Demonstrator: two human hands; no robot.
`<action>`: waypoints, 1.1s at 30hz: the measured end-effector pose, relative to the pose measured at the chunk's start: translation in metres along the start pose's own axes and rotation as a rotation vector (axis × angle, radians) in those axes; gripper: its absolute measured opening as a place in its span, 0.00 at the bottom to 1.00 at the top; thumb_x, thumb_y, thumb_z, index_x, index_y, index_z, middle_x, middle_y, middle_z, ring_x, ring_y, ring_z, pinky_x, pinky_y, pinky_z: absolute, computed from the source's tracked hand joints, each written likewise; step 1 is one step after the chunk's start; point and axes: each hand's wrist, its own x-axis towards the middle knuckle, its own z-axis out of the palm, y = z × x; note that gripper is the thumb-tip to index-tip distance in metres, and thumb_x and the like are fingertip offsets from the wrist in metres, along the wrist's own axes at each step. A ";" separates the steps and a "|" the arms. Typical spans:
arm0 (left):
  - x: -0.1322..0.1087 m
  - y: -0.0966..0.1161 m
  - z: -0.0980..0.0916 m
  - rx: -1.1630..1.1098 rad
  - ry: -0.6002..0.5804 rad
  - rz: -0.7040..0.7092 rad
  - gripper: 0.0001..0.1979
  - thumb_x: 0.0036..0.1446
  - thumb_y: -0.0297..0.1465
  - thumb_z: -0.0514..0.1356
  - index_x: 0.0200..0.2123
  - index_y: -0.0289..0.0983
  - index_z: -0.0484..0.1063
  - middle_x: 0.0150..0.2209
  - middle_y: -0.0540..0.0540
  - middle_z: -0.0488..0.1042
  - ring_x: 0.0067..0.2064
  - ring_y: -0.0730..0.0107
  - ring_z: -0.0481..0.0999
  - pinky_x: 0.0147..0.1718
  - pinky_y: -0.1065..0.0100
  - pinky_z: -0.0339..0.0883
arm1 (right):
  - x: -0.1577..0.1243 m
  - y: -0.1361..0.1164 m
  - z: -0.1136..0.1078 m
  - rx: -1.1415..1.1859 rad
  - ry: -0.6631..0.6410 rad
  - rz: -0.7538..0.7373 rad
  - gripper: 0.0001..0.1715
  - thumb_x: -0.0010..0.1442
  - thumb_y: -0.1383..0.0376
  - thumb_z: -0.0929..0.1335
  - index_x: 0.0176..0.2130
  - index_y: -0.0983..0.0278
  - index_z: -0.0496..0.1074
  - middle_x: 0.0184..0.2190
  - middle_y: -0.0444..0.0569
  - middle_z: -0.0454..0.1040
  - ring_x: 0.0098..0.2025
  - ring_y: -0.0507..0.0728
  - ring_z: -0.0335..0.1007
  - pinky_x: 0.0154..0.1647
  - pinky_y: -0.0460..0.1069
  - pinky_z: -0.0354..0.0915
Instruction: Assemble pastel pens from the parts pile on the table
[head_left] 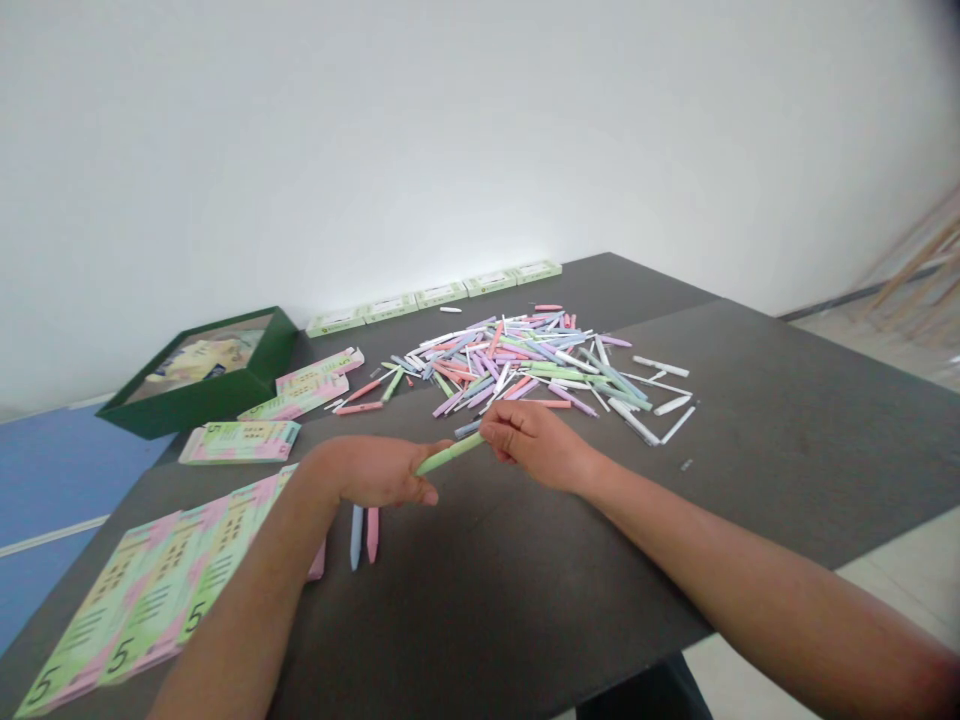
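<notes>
Fingers of my right hand point(534, 446) pinch the far end of a pale green stick point(450, 454) against the thumb, while my left hand point(373, 472) curls its thumb and fingers around the near end. The stick sits in the gap between the hands, tilted across a dark table point(780, 470). On my head camera feed, both forearms reach forward with the palms turned down. Just beyond the hands lies a loose heap of pastel sticks point(510, 365), and a blue stick point(356, 537) and a pink stick point(372, 534) lie side by side just below my left hand. Overlapping printed cards point(154, 585) marked 5 lie left of that arm, beside a single card point(240, 441). An open green box point(202, 370) sits at the table's far left, and small green boxes point(435, 296) line the far edge.
</notes>
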 end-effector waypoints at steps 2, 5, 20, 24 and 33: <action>-0.001 -0.001 0.000 -0.006 0.001 -0.005 0.16 0.52 0.36 0.53 0.43 0.36 0.66 0.24 0.53 0.68 0.24 0.70 0.65 0.22 0.73 0.56 | -0.002 -0.001 0.000 0.012 0.021 -0.079 0.03 0.56 0.67 0.62 0.32 0.65 0.65 0.24 0.41 0.64 0.26 0.49 0.58 0.26 0.44 0.54; 0.000 -0.003 -0.001 0.007 0.002 -0.012 0.13 0.52 0.37 0.53 0.39 0.36 0.67 0.24 0.53 0.68 0.24 0.70 0.65 0.22 0.72 0.56 | -0.003 0.000 0.001 0.056 0.028 -0.095 0.07 0.56 0.67 0.63 0.37 0.64 0.64 0.29 0.43 0.65 0.28 0.49 0.59 0.28 0.44 0.55; 0.001 -0.004 0.000 -0.034 -0.033 -0.020 0.13 0.53 0.39 0.52 0.37 0.37 0.66 0.26 0.50 0.72 0.28 0.66 0.71 0.24 0.71 0.60 | -0.002 0.000 0.004 0.124 0.004 -0.021 0.05 0.55 0.65 0.63 0.35 0.65 0.64 0.27 0.42 0.65 0.26 0.49 0.59 0.26 0.44 0.55; 0.002 -0.003 0.000 -0.045 -0.043 -0.029 0.12 0.53 0.38 0.52 0.37 0.37 0.65 0.27 0.50 0.73 0.28 0.67 0.71 0.25 0.71 0.60 | 0.001 0.003 0.004 0.111 -0.115 0.203 0.23 0.62 0.54 0.56 0.27 0.66 0.65 0.17 0.43 0.65 0.17 0.48 0.58 0.19 0.44 0.53; -0.001 -0.006 -0.002 -0.047 -0.058 -0.033 0.12 0.53 0.38 0.51 0.37 0.37 0.63 0.28 0.50 0.71 0.30 0.65 0.72 0.27 0.70 0.62 | 0.001 0.009 0.001 0.160 0.042 0.025 0.05 0.52 0.69 0.63 0.34 0.64 0.65 0.23 0.40 0.64 0.25 0.49 0.59 0.24 0.44 0.55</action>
